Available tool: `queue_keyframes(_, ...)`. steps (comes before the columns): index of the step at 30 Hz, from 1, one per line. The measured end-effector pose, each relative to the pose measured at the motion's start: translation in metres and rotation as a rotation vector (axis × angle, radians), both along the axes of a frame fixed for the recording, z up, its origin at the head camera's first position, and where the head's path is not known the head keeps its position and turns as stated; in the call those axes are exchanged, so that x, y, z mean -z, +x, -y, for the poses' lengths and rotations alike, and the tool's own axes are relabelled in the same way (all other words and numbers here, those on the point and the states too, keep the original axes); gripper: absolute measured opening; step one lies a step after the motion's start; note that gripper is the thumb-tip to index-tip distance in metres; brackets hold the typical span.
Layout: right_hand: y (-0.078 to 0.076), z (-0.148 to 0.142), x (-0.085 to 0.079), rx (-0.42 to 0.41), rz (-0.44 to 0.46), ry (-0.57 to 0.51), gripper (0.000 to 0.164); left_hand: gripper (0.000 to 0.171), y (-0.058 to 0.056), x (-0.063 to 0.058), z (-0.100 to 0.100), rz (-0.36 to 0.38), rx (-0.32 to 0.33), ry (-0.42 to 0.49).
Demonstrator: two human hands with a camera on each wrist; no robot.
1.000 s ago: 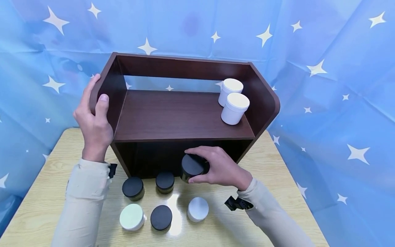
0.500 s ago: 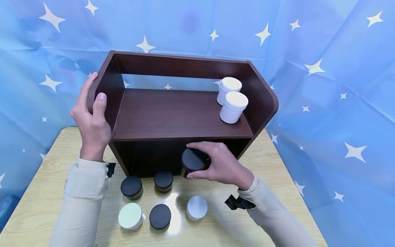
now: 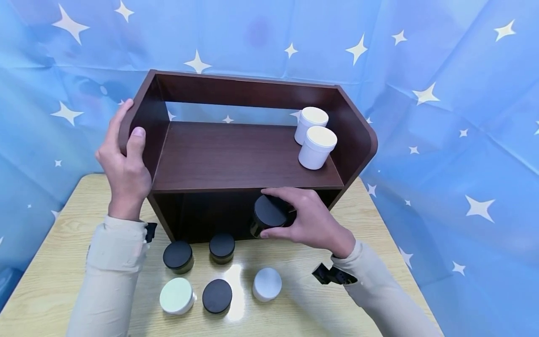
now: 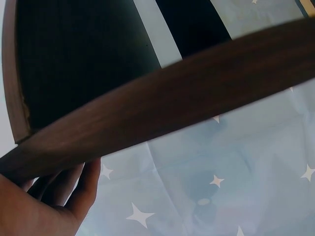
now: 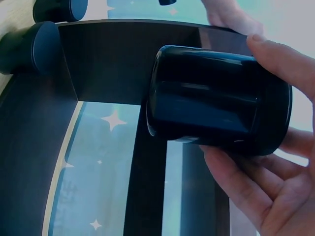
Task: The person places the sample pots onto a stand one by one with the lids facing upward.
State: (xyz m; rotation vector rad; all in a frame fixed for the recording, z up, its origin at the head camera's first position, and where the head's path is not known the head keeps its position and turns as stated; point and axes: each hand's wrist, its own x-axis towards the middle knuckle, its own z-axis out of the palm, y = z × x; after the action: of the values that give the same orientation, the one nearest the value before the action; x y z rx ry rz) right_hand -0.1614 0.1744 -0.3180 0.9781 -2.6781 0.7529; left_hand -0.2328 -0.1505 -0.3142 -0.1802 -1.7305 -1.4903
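Note:
My left hand (image 3: 126,171) grips the left side panel of a dark brown wooden shelf (image 3: 240,157), thumb on the inner face and fingers outside. In the left wrist view those fingers (image 4: 89,187) wrap the panel's edge. My right hand (image 3: 317,222) holds a black lidded jar (image 3: 270,211) upright at the front of the lower compartment, below the shelf board. Seen from the right wrist, the glossy jar (image 5: 211,101) lies between thumb and fingers near its lid end. Two white jars (image 3: 313,154) stand on the upper board, at its right end.
Three more black-lidded jars, one of them a front black jar (image 3: 217,296), stand on the wooden table (image 3: 337,304) before the shelf. Among them are a pale-green-lidded jar (image 3: 177,296) and a white jar (image 3: 267,284). A blue star-patterned cloth (image 3: 442,140) hangs behind.
My right hand has carried the black jar a little to the right and farther back at the lower compartment. My left hand keeps its grip on the side panel.

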Motion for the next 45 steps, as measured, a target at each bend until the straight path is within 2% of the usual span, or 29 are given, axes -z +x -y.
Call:
queue_keyframes(9, -0.003, -0.004, -0.01, -0.032, 0.03, -0.05, 0.073, 0.052, 0.001, 0.0, -0.001, 0.02, -0.008, 0.006)
queue_keyframes(16, -0.005, -0.007, -0.018, -0.049, 0.035, -0.075, 0.07, 0.054, 0.007, -0.008, -0.006, 0.03, -0.006, 0.036)
queue_keyframes(22, -0.007, -0.009, -0.027, -0.019, 0.015, -0.095, 0.069, 0.053, 0.009, -0.01, -0.007, 0.033, -0.011, 0.03)
queue_keyframes(31, -0.014, -0.013, -0.039, 0.053, -0.102, -0.07, 0.065, 0.054, 0.008, -0.008, -0.006, 0.031, -0.008, 0.034)
queue_keyframes(39, -0.015, -0.014, -0.048, 0.071, -0.077, -0.075, 0.063, 0.05, 0.0, 0.0, 0.0, -0.007, -0.009, -0.004)
queue_keyframes(45, -0.016, -0.015, -0.056, 0.095, -0.056, -0.072, 0.064, 0.05, 0.001, 0.0, 0.0, 0.025, 0.0, 0.025)
